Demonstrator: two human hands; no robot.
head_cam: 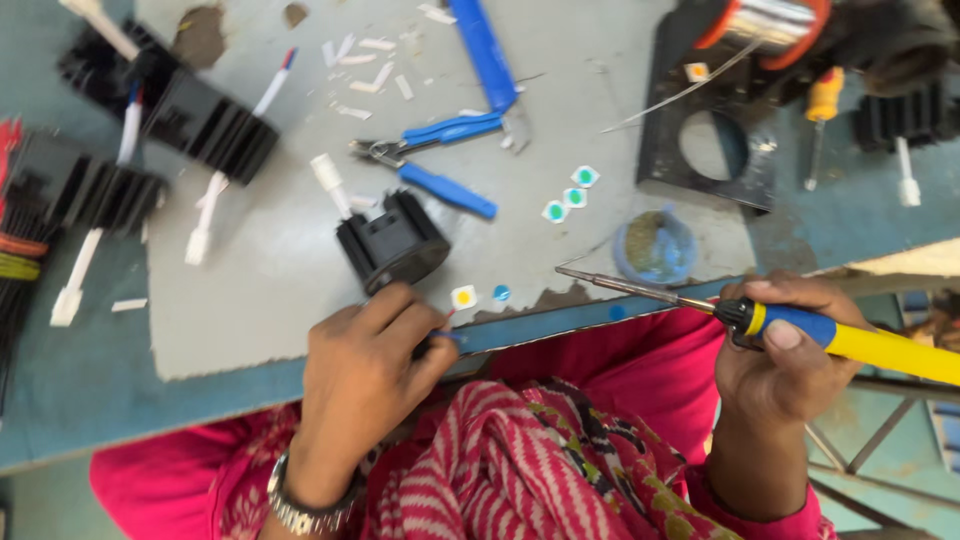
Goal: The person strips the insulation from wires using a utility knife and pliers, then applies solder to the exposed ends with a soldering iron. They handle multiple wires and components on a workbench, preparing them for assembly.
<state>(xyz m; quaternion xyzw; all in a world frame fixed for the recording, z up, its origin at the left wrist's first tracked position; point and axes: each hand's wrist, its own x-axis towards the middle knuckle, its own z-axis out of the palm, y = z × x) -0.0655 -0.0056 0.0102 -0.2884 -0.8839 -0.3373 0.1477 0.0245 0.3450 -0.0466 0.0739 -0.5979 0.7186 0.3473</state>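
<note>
My right hand [780, 355] grips a soldering iron [840, 335] with a blue and yellow handle; its metal tip points left over the table edge, near a small blue pot of flux [655, 248]. My left hand [365, 370] rests at the table's front edge, pinching thin wires between thumb and fingers, its fingertips touching a black finned heat sink [392, 243] with a white connector sticking up. A small white square chip with a yellow centre [463, 296] lies just right of my left hand.
Blue-handled pliers [440, 135] and a second blue tool [483, 50] lie on the grey mat. More black heat sinks with white wires [190, 115] sit at left. Three small white chips [570, 195], a solder spool [765, 25], a black stand [710, 145] and a screwdriver [820, 120] are at right.
</note>
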